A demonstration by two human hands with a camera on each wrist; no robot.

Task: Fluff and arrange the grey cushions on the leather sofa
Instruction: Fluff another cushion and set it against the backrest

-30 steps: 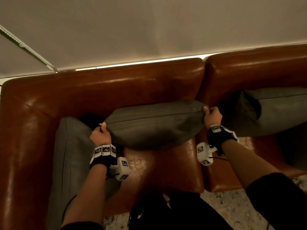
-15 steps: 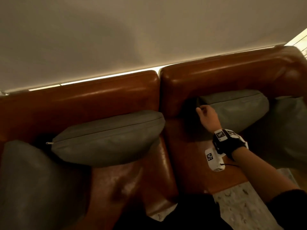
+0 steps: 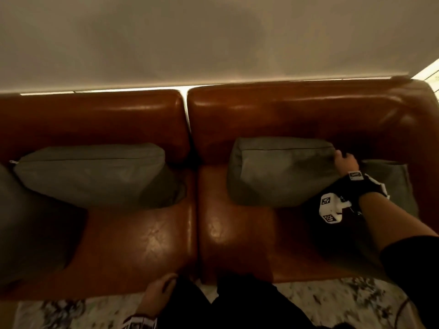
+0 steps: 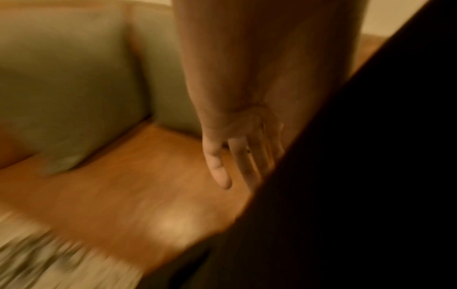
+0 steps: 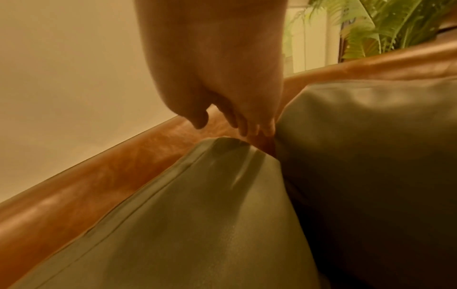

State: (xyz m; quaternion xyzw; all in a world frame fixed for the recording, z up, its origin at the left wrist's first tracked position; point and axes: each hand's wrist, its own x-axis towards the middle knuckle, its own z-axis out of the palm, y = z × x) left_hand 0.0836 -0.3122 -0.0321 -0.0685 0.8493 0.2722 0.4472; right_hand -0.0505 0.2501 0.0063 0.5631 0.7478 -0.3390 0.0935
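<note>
The right-seat cushion (image 3: 280, 172) is a grey cushion that leans against the backrest of the leather sofa (image 3: 297, 110), on the right-hand seat. Its seam runs along the top edge. The right hand (image 3: 346, 163) is at the cushion's upper right corner. In the right wrist view the fingers (image 5: 249, 125) point down, held close together, into the gap between this cushion and the end cushion (image 3: 392, 184), with the thumb set apart to the left. Whether the fingers touch or hold the corner fabric cannot be determined. The end cushion is grey and stands just beside the right-seat cushion, against the sofa's right arm.

The left-seat cushion (image 3: 92, 174) leans against the backrest on the left-hand seat, well apart from the right-seat cushion. A zip pull is visible at its left end. A fourth grey cushion (image 3: 28, 224) lies at the left edge of the head view, partly overlapping the left-seat cushion's near left corner.

The left hand (image 3: 158, 296) hangs near the front edge of the left seat, beside the person's dark clothing. Its fingers (image 4: 247, 162) are straight, loosely spread and hold nothing.

A patterned floor (image 3: 332, 302) lies in front of the sofa. A green plant (image 5: 375, 27) stands beyond the sofa's right end.
</note>
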